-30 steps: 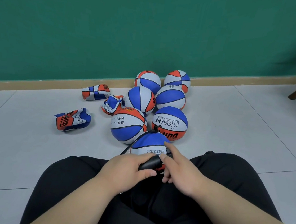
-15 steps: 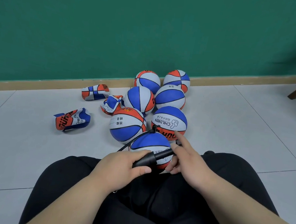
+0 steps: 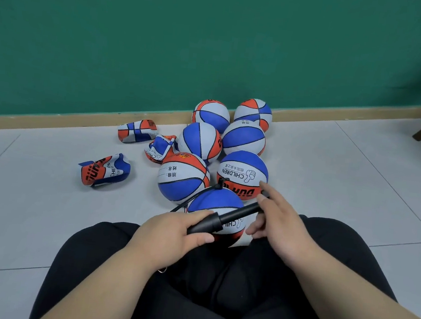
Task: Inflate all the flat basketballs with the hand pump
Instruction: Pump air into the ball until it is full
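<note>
One camera sits on the person's head. It looks forward and down, close over the lap (image 3: 217, 288). The balls (image 3: 241, 172) are near, with the green wall (image 3: 215, 44) farther back.

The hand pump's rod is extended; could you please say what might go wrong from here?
The ball is only wedged between the legs; a hard stroke might roll it and tug the hose fitting out.
The right hand holds the rod end with fingers mostly straight, so it could slip while the left hand grips the barrel.
</note>
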